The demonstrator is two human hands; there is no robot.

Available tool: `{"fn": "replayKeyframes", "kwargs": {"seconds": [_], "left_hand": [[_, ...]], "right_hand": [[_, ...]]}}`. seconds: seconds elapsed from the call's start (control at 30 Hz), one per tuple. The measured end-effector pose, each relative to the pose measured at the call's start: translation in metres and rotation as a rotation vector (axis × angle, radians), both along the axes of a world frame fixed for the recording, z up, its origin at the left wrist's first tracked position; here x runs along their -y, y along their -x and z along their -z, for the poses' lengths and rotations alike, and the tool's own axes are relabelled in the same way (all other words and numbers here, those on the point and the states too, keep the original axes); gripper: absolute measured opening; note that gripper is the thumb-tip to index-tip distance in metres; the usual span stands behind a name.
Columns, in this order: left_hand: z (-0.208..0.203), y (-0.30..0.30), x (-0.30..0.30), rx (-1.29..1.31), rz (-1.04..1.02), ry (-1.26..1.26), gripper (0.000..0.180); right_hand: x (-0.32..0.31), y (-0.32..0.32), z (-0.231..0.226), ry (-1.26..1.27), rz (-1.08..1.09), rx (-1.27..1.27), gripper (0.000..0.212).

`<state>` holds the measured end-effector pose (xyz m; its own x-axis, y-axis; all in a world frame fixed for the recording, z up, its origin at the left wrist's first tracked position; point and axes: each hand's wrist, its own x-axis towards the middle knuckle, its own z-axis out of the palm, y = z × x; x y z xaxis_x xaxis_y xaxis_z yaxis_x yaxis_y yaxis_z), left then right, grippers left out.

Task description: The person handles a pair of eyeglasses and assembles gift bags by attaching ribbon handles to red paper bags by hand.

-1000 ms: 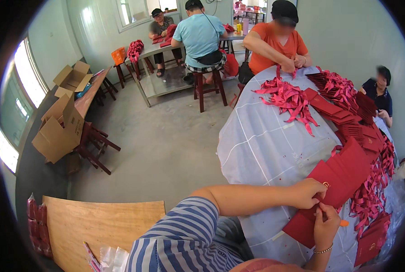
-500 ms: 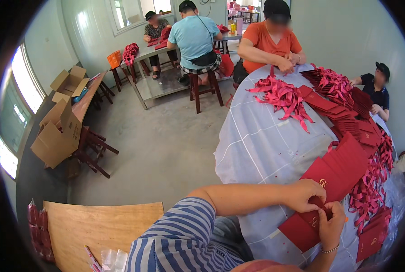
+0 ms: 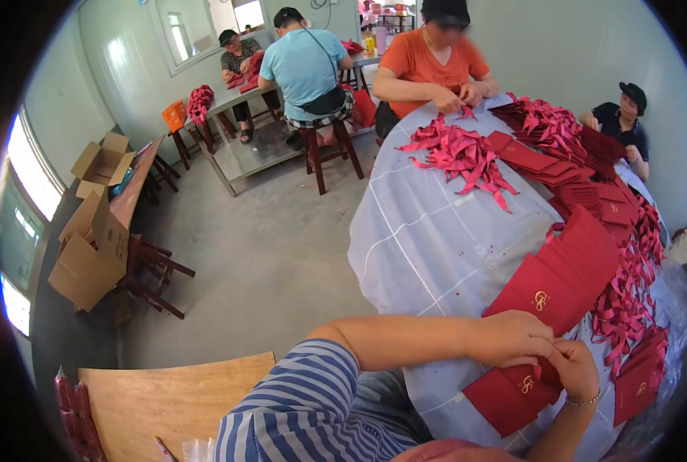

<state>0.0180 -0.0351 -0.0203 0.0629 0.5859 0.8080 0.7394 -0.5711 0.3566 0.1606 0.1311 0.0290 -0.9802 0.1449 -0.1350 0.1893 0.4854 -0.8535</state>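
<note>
Both my hands meet over a dark red paper bag (image 3: 505,402) with a gold emblem, lying flat at the near edge of the cloth-covered table. My left hand (image 3: 515,339) is closed in a pinch, and a short end of red ribbon (image 3: 537,372) shows below its fingers. Against its fingertips, my right hand (image 3: 576,369) pinches too, apparently on the same ribbon; the fingers mostly hide it. Just beyond lies a fanned row of red bags (image 3: 563,269). Another small stack of red bags (image 3: 637,389) lies right of my right hand.
Loose pink-red ribbons (image 3: 466,158) are heaped on the white tablecloth (image 3: 405,231). A person in orange (image 3: 436,69) works at the far end, another in dark clothes (image 3: 624,127) at the right. Cardboard boxes (image 3: 89,254) and a wooden board (image 3: 174,393) are on the left.
My hands have drawn closer together, the left one turning its knuckles over the bag. The whole view has shifted slightly, moving the far table and people left.
</note>
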Motion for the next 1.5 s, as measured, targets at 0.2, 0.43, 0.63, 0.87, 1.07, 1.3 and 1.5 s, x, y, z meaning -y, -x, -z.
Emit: {"fn": "replayKeyframes", "kwargs": {"seconds": [0.2,0.43,0.63,0.87,1.07,1.3,1.5], "left_hand": [[-0.008,-0.005,0.008,-0.161,-0.035,-0.005,0.015],[-0.009,0.007,0.003,-0.247,-0.053,0.0,0.015],[-0.011,0.009,-0.004,-0.007,-0.194,0.179,0.032],[-0.005,-0.003,-0.009,0.206,0.062,0.382,0.03],[-0.002,0.005,-0.005,0.526,-0.258,0.409,0.013],[-0.001,0.02,-0.009,0.085,-0.601,0.181,0.009],[-0.034,0.009,-0.029,0.017,-0.371,0.387,0.009]], "right_hand": [[-0.008,-0.005,0.012,0.194,0.047,0.062,0.011],[-0.004,0.009,-0.001,-0.046,-0.037,-0.026,0.015],[-0.003,0.016,0.02,0.022,0.11,-0.177,0.019],[-0.021,0.012,0.043,0.232,0.56,-0.331,0.015],[-0.028,0.003,0.024,0.089,0.763,-0.846,0.028],[-0.02,-0.026,0.006,-0.306,0.319,-0.303,0.019],[-0.046,-0.044,0.007,-0.475,-0.078,-0.118,0.019]]}}
